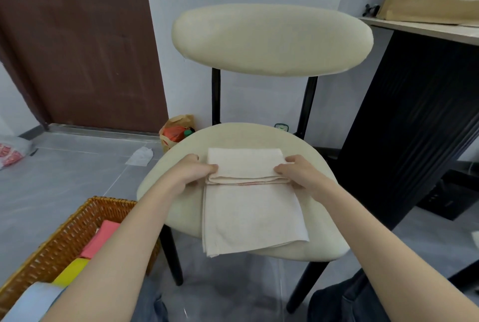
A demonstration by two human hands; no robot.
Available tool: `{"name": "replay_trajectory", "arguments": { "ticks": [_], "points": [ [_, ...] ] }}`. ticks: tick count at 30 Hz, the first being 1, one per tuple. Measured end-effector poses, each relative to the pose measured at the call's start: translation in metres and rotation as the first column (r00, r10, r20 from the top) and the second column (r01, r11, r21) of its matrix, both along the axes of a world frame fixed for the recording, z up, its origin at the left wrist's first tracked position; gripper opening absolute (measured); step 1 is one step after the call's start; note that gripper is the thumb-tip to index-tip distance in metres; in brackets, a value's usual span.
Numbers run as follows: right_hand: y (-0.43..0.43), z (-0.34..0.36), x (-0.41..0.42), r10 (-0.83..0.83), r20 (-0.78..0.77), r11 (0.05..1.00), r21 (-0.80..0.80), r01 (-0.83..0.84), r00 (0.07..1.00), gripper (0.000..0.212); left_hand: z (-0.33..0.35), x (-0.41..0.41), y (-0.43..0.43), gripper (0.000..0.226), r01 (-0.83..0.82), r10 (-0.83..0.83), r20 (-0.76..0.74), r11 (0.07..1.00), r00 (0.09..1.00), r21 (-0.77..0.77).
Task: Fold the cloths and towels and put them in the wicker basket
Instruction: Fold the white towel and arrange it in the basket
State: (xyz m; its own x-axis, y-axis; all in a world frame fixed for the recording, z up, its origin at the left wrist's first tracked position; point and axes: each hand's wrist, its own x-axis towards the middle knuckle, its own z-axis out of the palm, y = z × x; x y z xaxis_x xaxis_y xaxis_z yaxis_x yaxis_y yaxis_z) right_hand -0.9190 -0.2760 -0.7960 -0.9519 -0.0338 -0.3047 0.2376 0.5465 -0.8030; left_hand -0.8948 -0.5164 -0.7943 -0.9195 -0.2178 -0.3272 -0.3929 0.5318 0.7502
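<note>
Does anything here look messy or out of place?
Only the floor: a crumpled white scrap lies loose on the tiles left of the chair, and a stuffed paper bag sits by the wall. The towel held by the left hand and right hand looks tidy.

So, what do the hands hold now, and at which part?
The left hand and right hand pinch the cream towel at the two ends of its folded-over edge.

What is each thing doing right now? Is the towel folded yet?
Cream cloth towel: partly folded, lying on the padded cream chair seat.
Left hand: pinches the towel's layered edge.
Right hand: pinches that edge too.
Brown wicker basket: holds a pink folded cloth and a yellow one.
Dark brown door: shut.
</note>
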Motion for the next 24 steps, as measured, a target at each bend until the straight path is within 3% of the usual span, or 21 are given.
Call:
{"name": "replay_trajectory", "arguments": {
  "ticks": [1, 7, 14, 16, 20, 24],
  "points": [
    [0.001, 0.004, 0.0, 0.015, 0.047, 0.999, -0.032, -0.014, 0.999, 0.011, -0.001, -0.001, -0.004, 0.065, 0.01, -0.009, 0.033, 1.0, 0.999, -0.011],
    [0.011, 0.012, -0.006, 0.033, 0.15, 0.998, 0.054, -0.042, 0.988, 0.031, -0.001, -0.002, -0.015, 0.064, 0.096, -0.09, 0.106, 0.994, 0.99, -0.056],
    [0.014, 0.016, -0.003, 0.179, 0.184, 0.983, 0.009, -0.184, 0.966, 0.015, 0.007, -0.001, -0.014, 0.062, 0.233, -0.187, 0.202, 0.943, 0.961, -0.239],
    [0.016, 0.02, 0.0, 0.247, 0.201, 0.969, -0.046, -0.243, 0.948, 0.013, 0.007, 0.0, -0.015, 0.053, 0.248, -0.208, 0.195, 0.946, 0.959, -0.209],
    [0.022, 0.022, 0.003, 0.279, 0.143, 0.958, -0.104, -0.266, 0.95, 0.039, 0.009, 0.002, -0.021, 0.044, 0.262, -0.247, 0.131, 0.958, 0.96, -0.114],
    [0.02, 0.023, 0.008, 0.232, -0.003, 0.968, -0.1, -0.231, 0.973, 0.046, 0.013, 0.008, -0.025, 0.055, 0.271, -0.274, 0.046, 0.96, 0.961, 0.066]
  ]
}}
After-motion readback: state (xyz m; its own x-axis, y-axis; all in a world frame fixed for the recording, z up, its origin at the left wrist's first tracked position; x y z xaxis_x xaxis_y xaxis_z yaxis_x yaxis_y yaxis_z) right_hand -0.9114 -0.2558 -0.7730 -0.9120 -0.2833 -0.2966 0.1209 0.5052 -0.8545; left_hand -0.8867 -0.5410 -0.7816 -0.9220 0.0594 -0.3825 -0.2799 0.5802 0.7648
